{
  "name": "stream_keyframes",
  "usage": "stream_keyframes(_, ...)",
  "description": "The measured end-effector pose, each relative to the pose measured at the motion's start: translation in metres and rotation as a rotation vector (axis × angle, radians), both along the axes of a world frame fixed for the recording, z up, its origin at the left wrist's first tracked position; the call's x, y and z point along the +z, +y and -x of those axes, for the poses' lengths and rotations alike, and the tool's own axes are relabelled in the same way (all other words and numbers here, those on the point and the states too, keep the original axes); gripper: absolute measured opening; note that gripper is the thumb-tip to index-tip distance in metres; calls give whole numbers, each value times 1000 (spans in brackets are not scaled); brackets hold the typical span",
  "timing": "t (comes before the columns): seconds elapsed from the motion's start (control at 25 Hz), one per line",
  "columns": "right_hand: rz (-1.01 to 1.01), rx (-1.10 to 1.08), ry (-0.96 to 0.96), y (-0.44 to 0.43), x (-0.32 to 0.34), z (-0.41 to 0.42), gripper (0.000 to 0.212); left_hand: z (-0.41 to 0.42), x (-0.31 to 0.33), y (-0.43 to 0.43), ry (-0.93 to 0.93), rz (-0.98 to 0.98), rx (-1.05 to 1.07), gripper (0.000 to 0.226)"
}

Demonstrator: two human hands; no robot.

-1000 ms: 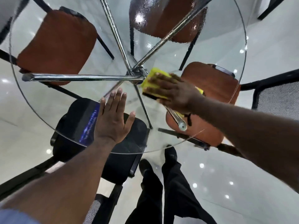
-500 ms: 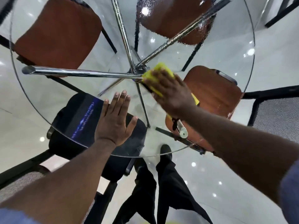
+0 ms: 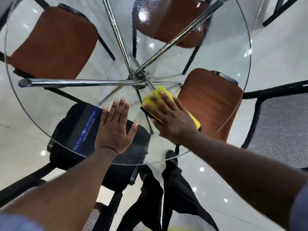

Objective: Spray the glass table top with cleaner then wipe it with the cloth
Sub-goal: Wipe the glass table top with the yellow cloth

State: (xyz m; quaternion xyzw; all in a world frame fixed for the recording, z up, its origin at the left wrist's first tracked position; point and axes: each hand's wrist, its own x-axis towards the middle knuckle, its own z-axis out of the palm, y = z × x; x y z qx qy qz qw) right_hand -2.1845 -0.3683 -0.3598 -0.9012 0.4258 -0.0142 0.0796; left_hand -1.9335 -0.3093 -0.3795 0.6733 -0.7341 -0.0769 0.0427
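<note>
Your right hand (image 3: 170,120), fingers spread flat on the cloth (image 3: 154,97), has pulled it from the chrome hub (image 3: 140,77) toward you across the glass table top (image 3: 41,104). Your left hand (image 3: 115,129) stays flat, fingers together. The far droplets (image 3: 166,22) seemingly remain unwiped.

No legible text anywhere

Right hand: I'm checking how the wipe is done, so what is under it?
A yellow cloth lies flat under the right hand, pressed onto the glass table top. Its ends show beyond the fingers and beside the wrist; its middle is covered.
</note>
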Motion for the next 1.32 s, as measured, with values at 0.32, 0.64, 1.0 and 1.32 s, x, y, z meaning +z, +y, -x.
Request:
stream_keyframes(0.32,-60,-982,-36,-53,1,121,60,1,-4,-4,7,-6,-13,77)
stream_keyframes(0.64,-356,-1118,-297,56,37,107,68,12,18,-11,1,-117,-3,77)
stream_keyframes(1.0,-896,-836,-137,101,160,156,53,77,154,-10,217,-262,-179,75)
stream_keyframes(1.32,-388,-965,-245,147,311,283,86,192,311,-29,301,-40,-469,63)
